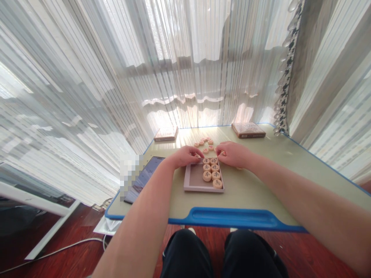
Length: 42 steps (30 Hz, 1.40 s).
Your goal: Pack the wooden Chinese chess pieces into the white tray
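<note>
Xiangqi pieces (211, 168): seven in tray (189, 185), hands (184, 156) (234, 154) at rim.

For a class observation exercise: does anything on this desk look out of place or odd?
Yes. A loose cluster of round wooden Chinese chess pieces lies scattered on the pale green desk, outside the shallow pale pink tray, whose other pieces sit in neat pairs. A pixelated square also blurs the edge of the dark tablet.

Left hand (184, 156), right hand (233, 154), seemingly pinching
</note>
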{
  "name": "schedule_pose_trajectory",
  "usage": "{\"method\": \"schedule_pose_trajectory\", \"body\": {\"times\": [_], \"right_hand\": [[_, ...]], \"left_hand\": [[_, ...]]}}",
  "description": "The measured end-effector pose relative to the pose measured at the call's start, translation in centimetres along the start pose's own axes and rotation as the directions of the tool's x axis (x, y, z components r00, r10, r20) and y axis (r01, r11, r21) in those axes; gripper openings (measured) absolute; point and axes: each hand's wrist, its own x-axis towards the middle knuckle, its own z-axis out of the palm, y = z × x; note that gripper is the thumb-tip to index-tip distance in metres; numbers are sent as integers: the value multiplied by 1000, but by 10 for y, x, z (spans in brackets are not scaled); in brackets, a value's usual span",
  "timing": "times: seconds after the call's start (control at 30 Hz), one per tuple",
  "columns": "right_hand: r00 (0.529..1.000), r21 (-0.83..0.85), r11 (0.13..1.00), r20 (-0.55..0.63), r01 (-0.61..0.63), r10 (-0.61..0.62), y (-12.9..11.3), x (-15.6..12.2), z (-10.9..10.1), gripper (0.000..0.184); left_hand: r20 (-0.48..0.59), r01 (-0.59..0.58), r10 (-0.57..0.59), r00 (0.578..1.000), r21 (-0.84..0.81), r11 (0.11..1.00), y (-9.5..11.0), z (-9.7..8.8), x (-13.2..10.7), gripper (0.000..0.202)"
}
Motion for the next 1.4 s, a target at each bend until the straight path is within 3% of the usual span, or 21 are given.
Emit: {"method": "schedule_pose_trajectory", "body": {"times": [0.2, 0.6, 0.77, 0.97, 1.03, 1.2, 1.3, 1.4], "right_hand": [[1000, -30, 999, 20, 16, -15, 0, 0, -1, 15], [1000, -24, 1000, -4, 8, -8, 4, -1, 0, 20], [1000, -54, 998, -12, 18, -19, 4, -1, 4, 19], [990, 24, 999, -137, -27, 30, 4, 0, 2, 18], [978, 102, 994, -208, 32, -10, -2, -2, -1, 16], [922, 243, 914, -296, 326, -250, -33, -15, -6, 20], [884, 214, 872, -270, 441, -381, -48, -20, -6, 13], [865, 172, 860, -250, 481, -434, -50, -20, -4, 12]], "left_hand": [[-89, 10, -7, 996, 29, 1000, -1, 4, 3, 25], [-302, 67, 23, 953, 285, 956, -11, 1, 11, 25], [-333, 70, 47, 942, 331, 941, -16, 1, 13, 23], [-358, 89, 37, 933, 330, 940, -16, 3, 14, 25], [-415, 104, 38, 909, 316, 943, -16, 3, 14, 30], [-495, 86, 82, 865, 307, 948, -14, 1, 11, 31], [-457, 84, 66, 887, 299, 951, -4, 0, 6, 25], [-357, 73, 24, 934, 256, 964, 10, -1, -4, 17]]}}
